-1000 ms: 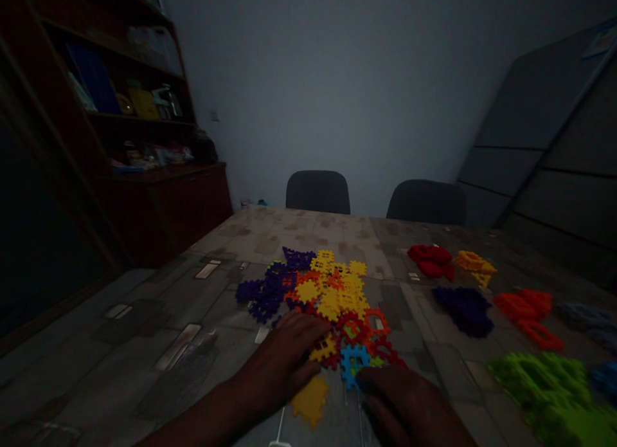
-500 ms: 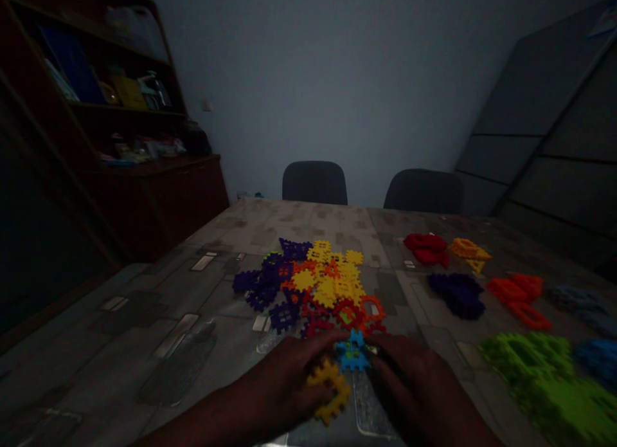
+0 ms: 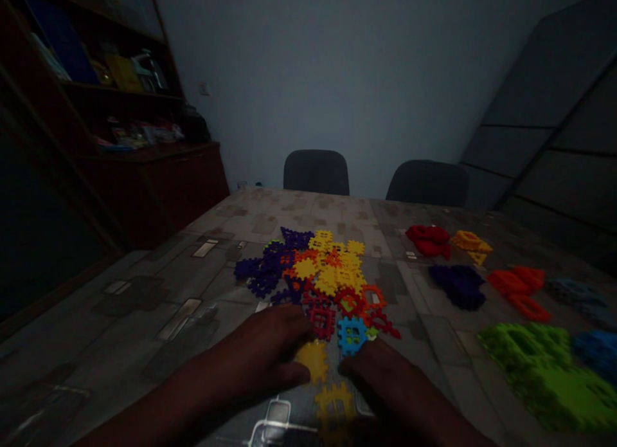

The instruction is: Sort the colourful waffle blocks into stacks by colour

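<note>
My left hand (image 3: 277, 341) is above the near part of the table, thumb and fingers apart. A solid yellow toothed plastic piece (image 3: 313, 362) is beside its fingertips; whether they touch is unclear. My right hand (image 3: 383, 373) has its thumb stretched out and its fingers at the lower edge of a light blue square toothed piece (image 3: 351, 335), with no grip visible. Between my wrists is a blurred yellow toothed ring (image 3: 335, 408). Just past my left fingers lies a dark red square piece (image 3: 322, 321), at the near edge of a mixed pile of yellow pieces (image 3: 344, 273) and purple pieces (image 3: 267, 270).
Colour-sorted groups lie on the right: red (image 3: 428, 240), yellow-orange (image 3: 471, 242), purple (image 3: 459, 285), orange-red (image 3: 519, 286), green (image 3: 544, 370) and blue (image 3: 598, 352). Two chairs (image 3: 315, 172) stand behind the patterned table (image 3: 202, 305). A shelf cabinet (image 3: 159, 183) is at the left.
My left hand has let go of the yellow ring, which is now lower between my wrists. The blue piece has left my fingers and lies nearer the pile. My hands have moved apart.
</note>
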A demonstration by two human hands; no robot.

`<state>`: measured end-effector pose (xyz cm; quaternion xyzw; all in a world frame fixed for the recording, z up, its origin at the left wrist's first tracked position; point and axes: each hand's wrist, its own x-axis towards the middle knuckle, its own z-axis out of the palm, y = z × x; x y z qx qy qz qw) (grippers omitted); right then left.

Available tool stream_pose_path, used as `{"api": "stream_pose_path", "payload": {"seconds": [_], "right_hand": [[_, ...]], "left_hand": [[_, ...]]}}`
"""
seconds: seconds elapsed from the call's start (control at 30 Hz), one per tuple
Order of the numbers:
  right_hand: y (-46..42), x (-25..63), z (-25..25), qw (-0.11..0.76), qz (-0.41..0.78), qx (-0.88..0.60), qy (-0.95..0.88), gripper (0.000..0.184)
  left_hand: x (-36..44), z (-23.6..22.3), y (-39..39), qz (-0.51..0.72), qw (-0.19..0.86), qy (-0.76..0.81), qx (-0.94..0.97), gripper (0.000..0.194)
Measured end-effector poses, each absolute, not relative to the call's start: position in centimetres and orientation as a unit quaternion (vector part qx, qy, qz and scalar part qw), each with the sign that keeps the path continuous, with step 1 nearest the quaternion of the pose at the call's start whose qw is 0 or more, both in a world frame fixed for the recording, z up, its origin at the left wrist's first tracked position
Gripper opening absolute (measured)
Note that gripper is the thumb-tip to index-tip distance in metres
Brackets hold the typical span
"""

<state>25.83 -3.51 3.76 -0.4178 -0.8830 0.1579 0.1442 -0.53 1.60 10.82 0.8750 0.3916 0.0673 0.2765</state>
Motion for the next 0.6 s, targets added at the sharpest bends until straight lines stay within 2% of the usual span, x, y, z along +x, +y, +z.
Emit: {"api": "stream_pose_path", "payload": {"seconds": [0.13, 0.23, 0.4, 0.53, 0.6], "right_hand": [[-3.6, 25.2, 0.9, 0.101, 0.075, -0.399, -0.908, 0.037], [-3.7, 25.0, 0.0, 0.095, 0.065, -0.409, -0.905, 0.034], [-3.2, 25.1, 0.2, 0.075, 0.093, -0.421, -0.899, 0.04], [-3.1, 25.5, 2.1, 0.048, 0.129, -0.427, -0.894, 0.037], [-3.3, 26.0, 3.3, 0.055, 0.171, -0.435, -0.882, 0.047]], "left_hand": [[0.4, 10.8, 0.6, 0.028, 0.267, 0.401, 0.876, 0.046], [0.6, 10.6, 0.4, 0.021, 0.257, 0.4, 0.879, 0.054], [0.8, 11.1, 0.6, -0.01, 0.23, 0.384, 0.894, 0.038], [0.9, 11.3, 0.7, -0.019, 0.209, 0.362, 0.908, 0.019], [0.7, 10.9, 0.8, -0.002, 0.204, 0.352, 0.913, 0.01]]}}
